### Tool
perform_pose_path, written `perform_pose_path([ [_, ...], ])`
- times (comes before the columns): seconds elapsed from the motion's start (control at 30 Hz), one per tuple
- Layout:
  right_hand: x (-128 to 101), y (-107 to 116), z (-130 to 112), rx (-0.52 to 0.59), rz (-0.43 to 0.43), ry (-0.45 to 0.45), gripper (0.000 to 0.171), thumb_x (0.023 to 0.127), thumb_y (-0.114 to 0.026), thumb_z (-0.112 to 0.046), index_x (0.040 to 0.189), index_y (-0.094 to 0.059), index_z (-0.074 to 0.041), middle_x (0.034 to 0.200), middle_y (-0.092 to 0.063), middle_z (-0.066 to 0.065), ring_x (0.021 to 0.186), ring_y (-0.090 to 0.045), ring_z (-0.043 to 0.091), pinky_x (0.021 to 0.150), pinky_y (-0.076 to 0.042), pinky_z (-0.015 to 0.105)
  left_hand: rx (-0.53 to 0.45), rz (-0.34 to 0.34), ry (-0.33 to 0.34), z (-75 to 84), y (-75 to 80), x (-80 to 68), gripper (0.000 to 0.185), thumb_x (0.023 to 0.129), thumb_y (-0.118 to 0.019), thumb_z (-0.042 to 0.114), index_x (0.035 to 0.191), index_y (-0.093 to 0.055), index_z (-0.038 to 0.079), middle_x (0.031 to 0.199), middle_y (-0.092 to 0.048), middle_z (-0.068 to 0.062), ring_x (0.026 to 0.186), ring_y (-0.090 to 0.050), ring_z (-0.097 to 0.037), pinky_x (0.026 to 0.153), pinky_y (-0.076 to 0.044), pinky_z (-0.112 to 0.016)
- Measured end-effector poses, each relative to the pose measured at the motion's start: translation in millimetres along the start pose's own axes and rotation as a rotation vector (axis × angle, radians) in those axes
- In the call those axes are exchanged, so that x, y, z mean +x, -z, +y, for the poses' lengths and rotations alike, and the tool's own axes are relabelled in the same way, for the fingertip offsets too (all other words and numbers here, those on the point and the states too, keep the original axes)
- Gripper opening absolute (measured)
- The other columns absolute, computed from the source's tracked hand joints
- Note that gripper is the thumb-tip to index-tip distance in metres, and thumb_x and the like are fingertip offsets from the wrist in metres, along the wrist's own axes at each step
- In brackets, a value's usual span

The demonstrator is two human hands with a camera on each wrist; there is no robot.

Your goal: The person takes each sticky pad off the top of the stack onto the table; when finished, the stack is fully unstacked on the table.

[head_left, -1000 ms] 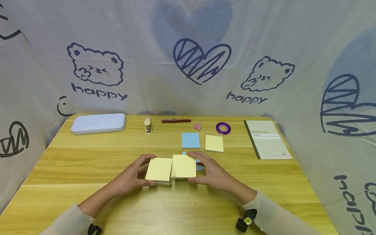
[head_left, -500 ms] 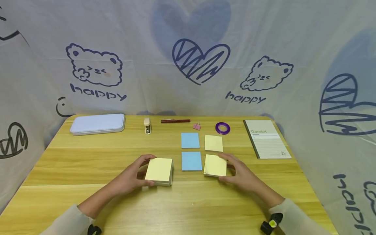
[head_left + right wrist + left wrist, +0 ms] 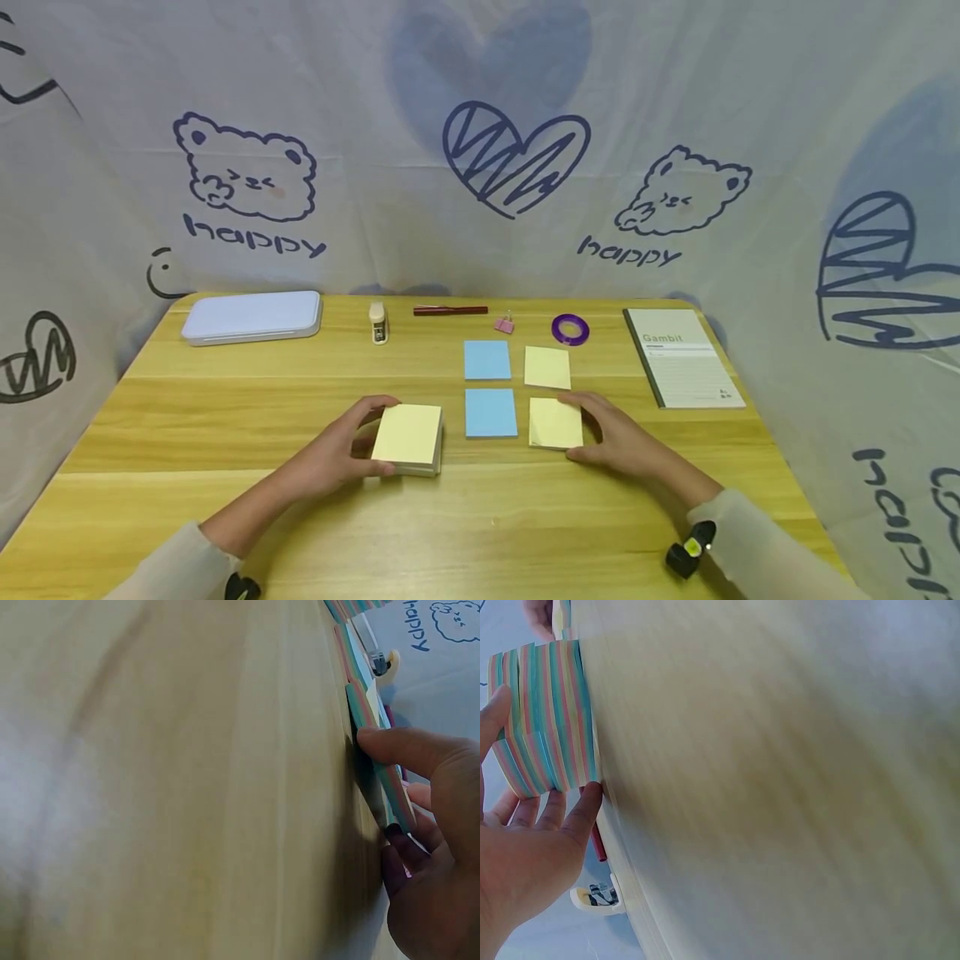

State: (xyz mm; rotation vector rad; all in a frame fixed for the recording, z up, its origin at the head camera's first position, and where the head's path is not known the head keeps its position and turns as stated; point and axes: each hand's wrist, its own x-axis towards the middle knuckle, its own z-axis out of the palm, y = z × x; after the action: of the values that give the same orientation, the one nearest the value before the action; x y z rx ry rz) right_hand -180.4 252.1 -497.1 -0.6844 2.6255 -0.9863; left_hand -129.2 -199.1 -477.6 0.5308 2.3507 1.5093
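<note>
My left hand grips a thick block of sticky notes between thumb and fingers. Its top is yellow, and the left wrist view shows striped sides of pink, teal and yellow on the sticky-note block. On the right, my right hand pinches a thin yellow-topped sticky-note pad by its right side, low over the table. One lower corner of its top sheet lifts a little. In the right wrist view the thumb lies along the striped edge of the thin pad, a dark shadow beneath it.
Two blue sticky-note pads lie one behind the other between my hands. A yellow pad lies behind the held one. Farther back are a white case, correction tape, a pen, a pink clip, purple tape and a notebook.
My right hand has carried the thin yellow pad from beside the block rightward, past the near blue pad, and lowered it in front of the other yellow pad. My left hand stays put.
</note>
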Motion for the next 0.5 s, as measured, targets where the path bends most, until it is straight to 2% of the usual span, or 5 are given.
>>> perform_pose_path([
  [0.23,4.0,2.4,1.1,-0.042,-0.018,0.032,0.082,0.089,-0.083,-0.026,0.158,-0.041,-0.012,0.158,-0.041,0.018,0.146,-0.039,0.042,0.119,-0.033,0.063,-0.006,-0.009,-0.007,1.0,0.3,-0.4,0.085,0.085,-0.086,0.016,0.154,-0.036,0.013,0.155,-0.041,-0.019,0.148,-0.031,-0.050,0.113,-0.042,-0.060],
  [0.5,4.5,5.6,-4.4,-0.048,0.007,0.034,0.082,0.086,-0.086,-0.023,0.156,-0.043,-0.014,0.158,-0.042,0.016,0.145,-0.040,0.042,0.119,-0.033,0.062,0.009,-0.016,-0.021,1.1,1.8,0.0,0.087,0.085,-0.086,0.017,0.155,-0.035,0.011,0.155,-0.041,-0.019,0.149,-0.029,-0.051,0.111,-0.044,-0.060],
])
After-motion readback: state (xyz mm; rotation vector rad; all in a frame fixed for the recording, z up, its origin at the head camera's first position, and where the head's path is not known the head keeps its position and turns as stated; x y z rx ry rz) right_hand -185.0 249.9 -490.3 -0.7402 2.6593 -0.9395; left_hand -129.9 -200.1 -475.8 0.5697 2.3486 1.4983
